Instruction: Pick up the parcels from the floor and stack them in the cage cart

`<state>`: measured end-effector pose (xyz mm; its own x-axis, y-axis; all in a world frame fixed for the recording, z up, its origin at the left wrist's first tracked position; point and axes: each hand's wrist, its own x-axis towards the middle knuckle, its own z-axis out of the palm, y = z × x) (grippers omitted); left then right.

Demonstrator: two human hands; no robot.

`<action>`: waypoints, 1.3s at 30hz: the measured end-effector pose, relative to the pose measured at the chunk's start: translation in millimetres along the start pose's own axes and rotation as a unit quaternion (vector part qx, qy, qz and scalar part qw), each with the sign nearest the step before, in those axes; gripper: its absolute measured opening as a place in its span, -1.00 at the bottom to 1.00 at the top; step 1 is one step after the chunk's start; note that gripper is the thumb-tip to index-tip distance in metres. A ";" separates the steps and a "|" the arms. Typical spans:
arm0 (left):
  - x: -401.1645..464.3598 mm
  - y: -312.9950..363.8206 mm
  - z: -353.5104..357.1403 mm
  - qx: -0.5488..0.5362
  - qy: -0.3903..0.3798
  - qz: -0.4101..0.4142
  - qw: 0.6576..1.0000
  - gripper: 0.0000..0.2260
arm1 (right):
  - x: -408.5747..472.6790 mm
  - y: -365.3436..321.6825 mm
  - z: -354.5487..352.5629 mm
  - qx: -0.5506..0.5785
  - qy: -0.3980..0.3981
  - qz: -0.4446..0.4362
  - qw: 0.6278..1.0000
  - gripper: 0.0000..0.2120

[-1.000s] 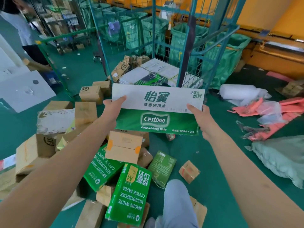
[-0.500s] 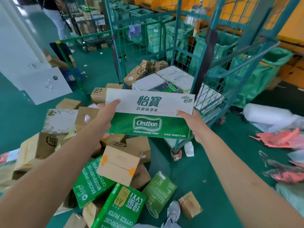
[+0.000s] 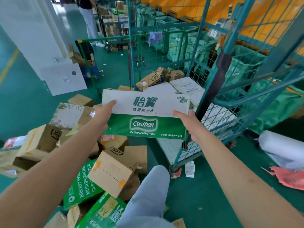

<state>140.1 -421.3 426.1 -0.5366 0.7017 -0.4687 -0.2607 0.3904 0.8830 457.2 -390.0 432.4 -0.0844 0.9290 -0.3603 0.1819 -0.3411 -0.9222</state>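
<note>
While both arms reach forward, the Cestbon water carton (image 3: 144,113) hangs in the air at the near open side of the cage cart (image 3: 218,74), white top face up. Left hand (image 3: 102,115) grips the carton's left end, thumb flat on top, fingers hidden underneath. Right hand (image 3: 189,121) grips the right end the same way, close to the cart's dark upright post (image 3: 217,78). Inside the cart, white cartons (image 3: 185,85) lie flat at the right, brown SF boxes (image 3: 152,79) tumbled at the far left corner. On the green floor (image 3: 29,99) to the left and near, a heap of brown parcels (image 3: 115,171) and green office paper boxes (image 3: 82,188) crowds the carton's lower edge; bare floor opens near right of the cart.
</note>
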 end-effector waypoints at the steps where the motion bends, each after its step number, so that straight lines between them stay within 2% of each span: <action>1: 12.4 0.6 1.1 0.003 0.004 0.006 1.000 -0.18 | 5.6 -2.0 -0.8 0.004 -0.005 -0.004 1.000 -0.02; 3: 64.6 -7.8 4.5 0.011 0.009 0.010 1.000 -0.04 | 19.5 -6.7 -3.7 -0.003 -0.008 -0.008 1.000 -0.01; 6: 101.9 -5.7 20.4 0.030 0.028 0.004 0.999 0.08 | 38.8 -12.7 -7.7 0.001 0.005 -0.019 1.000 -0.15; 13: 95.3 36.0 81.3 0.034 0.020 0.035 0.999 0.01 | 98.2 -27.0 -10.6 0.007 0.017 -0.022 1.000 -0.06; 19: 179.8 58.8 120.0 0.027 0.040 0.031 0.998 -0.05 | 200.8 -38.7 13.5 0.037 0.053 -0.007 0.998 -0.10; 23: 254.6 83.4 146.6 0.029 0.053 0.013 0.998 -0.13 | 294.6 -51.9 43.4 0.054 0.080 0.024 0.995 -0.01; 26: 292.5 92.6 157.5 0.043 0.029 0.001 0.999 -0.24 | 341.3 -59.5 57.5 0.060 0.104 0.040 0.992 -0.05; 31: 382.1 114.5 181.7 0.082 -0.016 -0.027 0.996 -0.24 | 424.6 -78.9 68.7 0.061 0.142 0.084 0.984 -0.14; 34: 418.6 130.8 206.6 0.095 -0.052 -0.022 0.994 -0.27 | 466.1 -86.0 58.8 0.054 0.169 0.110 0.978 -0.11; 37: 439.0 143.5 230.9 0.107 -0.085 -0.031 0.990 -0.34 | 491.7 -93.5 42.0 0.045 0.157 0.125 0.979 -0.06; 39: 450.1 151.2 247.0 0.116 -0.118 -0.052 0.985 -0.31 | 503.4 -95.6 28.4 0.033 0.160 0.142 0.976 -0.09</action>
<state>57.4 100.8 342.0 -0.3083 0.7594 -0.5729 -0.0991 0.5734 0.8133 369.5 106.3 335.2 0.2720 0.7891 -0.5508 0.0885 -0.5904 -0.8022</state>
